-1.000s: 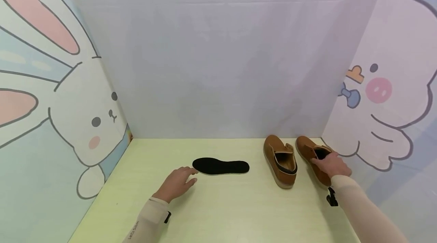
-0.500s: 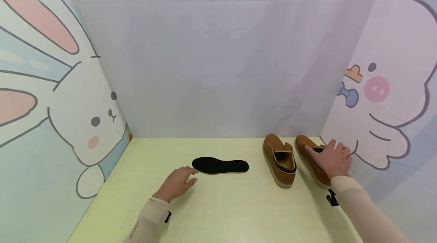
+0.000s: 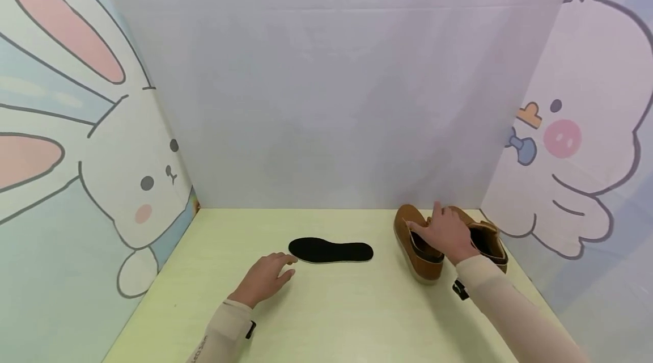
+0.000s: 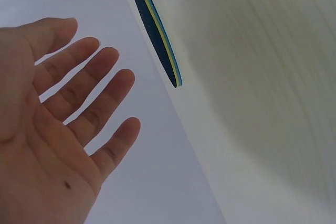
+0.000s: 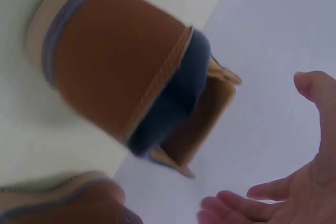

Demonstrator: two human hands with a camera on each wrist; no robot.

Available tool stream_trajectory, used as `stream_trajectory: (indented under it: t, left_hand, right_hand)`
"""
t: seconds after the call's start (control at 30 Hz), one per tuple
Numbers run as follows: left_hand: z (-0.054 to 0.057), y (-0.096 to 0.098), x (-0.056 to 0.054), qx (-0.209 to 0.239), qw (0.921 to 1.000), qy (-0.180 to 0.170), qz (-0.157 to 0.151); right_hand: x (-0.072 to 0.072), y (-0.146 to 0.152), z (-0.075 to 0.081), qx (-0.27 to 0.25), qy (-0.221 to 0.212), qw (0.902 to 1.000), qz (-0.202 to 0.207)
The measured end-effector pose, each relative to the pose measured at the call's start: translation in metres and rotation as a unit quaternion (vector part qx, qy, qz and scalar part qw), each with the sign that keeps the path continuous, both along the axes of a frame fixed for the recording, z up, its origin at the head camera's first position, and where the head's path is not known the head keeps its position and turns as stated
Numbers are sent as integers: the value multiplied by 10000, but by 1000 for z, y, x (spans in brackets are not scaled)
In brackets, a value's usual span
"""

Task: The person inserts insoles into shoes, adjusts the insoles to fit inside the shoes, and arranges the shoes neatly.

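My left hand (image 3: 262,281) hovers at the left end of a black insole (image 3: 331,250). In the left wrist view its fingers are loosely spread around nothing, and the insole (image 4: 157,35) shows a dark top with yellow and blue layers along its edge. Above the left of two brown shoes (image 3: 427,269) is my right hand (image 3: 449,235), thumb and fingers apart. The right wrist view has that shoe's heel (image 5: 115,61) and collar, with the hand (image 5: 294,192) beyond the opening, not gripping it. The other brown shoe (image 3: 494,244) is partly covered by the right hand.
A pale yellow-green table (image 3: 331,317) carries everything. Behind it rises a plain light-grey backdrop (image 3: 326,96). Side panels with a cartoon rabbit (image 3: 132,181) and a cartoon chick (image 3: 566,193) stand left and right, the right one close beside the shoes.
My right hand has left the right-hand shoe and moved left to above the other shoe. The right-hand shoe's opening now shows more. My left hand and the insole stay put.
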State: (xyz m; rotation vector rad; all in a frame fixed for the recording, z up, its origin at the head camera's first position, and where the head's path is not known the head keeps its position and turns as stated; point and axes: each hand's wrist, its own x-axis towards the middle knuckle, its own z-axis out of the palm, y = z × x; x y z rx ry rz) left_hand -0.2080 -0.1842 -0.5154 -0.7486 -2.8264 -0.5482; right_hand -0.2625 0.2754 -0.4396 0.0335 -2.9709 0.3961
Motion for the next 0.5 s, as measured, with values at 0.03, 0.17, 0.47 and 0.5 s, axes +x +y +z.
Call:
stream_trajectory:
  t: [0.03,0.17,0.47,0.5]
  left_hand:
    - [0,0,0,-5,10000,-5,7]
    - [1,1,-1,-67,10000,22,25]
    - [-1,-4,0,-54,10000,-42,55]
    - [0,-4,0,-43,10000,-35,55]
  right_hand:
    - [-1,-3,-3,-9,-157,9999,-20]
    - [-7,-6,-16,-309,-747,9964,-243]
    - [-14,-13,-34,-669,-1248,9886,-519]
    - [-15,-15,-34,-666,-1241,9887,-511]
